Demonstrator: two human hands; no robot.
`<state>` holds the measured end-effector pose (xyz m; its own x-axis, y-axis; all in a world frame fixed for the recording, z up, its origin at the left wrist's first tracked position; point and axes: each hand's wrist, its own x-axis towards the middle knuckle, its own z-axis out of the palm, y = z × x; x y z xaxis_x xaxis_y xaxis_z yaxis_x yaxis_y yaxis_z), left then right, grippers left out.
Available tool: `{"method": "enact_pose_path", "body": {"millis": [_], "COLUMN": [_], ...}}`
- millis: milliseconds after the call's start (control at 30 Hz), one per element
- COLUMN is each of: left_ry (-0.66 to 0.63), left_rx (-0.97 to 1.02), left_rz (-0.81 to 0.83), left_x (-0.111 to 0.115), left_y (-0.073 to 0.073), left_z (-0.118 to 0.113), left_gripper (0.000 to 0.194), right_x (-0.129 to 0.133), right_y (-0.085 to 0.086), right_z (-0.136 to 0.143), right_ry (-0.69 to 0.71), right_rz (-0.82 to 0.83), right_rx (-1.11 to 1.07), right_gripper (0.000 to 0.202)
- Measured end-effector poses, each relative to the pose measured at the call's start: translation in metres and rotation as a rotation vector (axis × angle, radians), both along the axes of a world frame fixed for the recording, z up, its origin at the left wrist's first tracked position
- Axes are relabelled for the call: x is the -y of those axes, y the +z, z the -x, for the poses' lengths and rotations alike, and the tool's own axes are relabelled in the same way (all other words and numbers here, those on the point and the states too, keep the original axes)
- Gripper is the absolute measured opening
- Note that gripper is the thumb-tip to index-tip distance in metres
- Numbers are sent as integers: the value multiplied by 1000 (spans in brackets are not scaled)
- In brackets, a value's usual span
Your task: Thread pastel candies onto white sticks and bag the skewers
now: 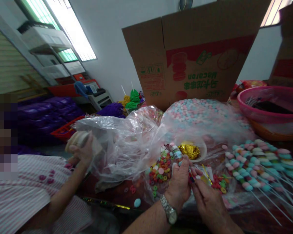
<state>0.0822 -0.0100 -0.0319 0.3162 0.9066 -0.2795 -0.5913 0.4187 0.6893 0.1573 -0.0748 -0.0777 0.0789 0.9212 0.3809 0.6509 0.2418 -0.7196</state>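
My left hand (180, 182), with a metal watch on its wrist, is closed around a marshmallow skewer (176, 152); its pale blue, pink and white pieces show just above my fingers. Close beside it, my right hand (208, 198) is closed, fingertips near the lower part of the skewer; what it pinches is small and hard to make out. Gold twist ties (189, 151) fill a round white bowl (203, 152) behind my hands. Colourful ring candies (161, 169) lie in a heap to the left. More ring candies (221, 183) lie to the right, by a thin gold strip (207, 174).
Finished-looking marshmallow skewers (261, 162) are piled at right, sticks toward me. A large clear bag of marshmallows (200, 113) stands behind, before a cardboard box (197, 58). At right is a pink basin (266, 107). A co-worker's hand (84, 151) holds a roll at left.
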Motion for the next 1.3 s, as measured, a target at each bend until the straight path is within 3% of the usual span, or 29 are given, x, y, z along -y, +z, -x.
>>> {"method": "enact_pose_path", "body": {"millis": [167,333,400,500,533,600,667,733,833,900,1000,1100,1167,1300], "left_ry": [-137,-178,-246,-413,-397,-174,-5,-35,-190,-228,-333,-516,-630,-751], "left_rx": [-85,-257,-383,-683,-791,-1002,-1138,-1165,-1116,-1062,-961,-914,-891,-718], "left_rz": [-31,-121,-235,-549,-701,-994,-1193,-1295,-1202,-1029,-813,-729,-675,-565], "left_x": [8,9,10,14,14,14,12,13,15,17,16,11,8,5], "left_y": [-7,-17,-12,12,23,42,52,49,30,20,18,20,18,9], "left_z": [-4,-7,1,28,39,59,72,76,70,65,61,61,60,61], "left_gripper": [45,41,41,39,32,15,36,44,25,20,29,33,32,27], "right_x": [-3,-10,-12,-11,-8,-1,5,6,-2,-9,-12,-11,-10,-11], "right_y": [-14,-8,-1,15,21,32,40,43,42,41,39,30,23,28], "right_z": [-5,-6,-10,-27,-35,-51,-63,-73,-81,-83,-75,-52,-34,-18], "right_ry": [-92,-84,-35,79,115,183,246,307,307,180,-43,77,159,177], "right_rz": [-117,-166,-95,32,62,104,119,76,-35,-100,-27,274,382,154], "right_rx": [178,93,-5,-121,-126,-97,-60,-17,46,29,-165,-425,-505,-276], "right_gripper": [33,34,31,31,32,33,30,28,22,22,51,38,35,28]}}
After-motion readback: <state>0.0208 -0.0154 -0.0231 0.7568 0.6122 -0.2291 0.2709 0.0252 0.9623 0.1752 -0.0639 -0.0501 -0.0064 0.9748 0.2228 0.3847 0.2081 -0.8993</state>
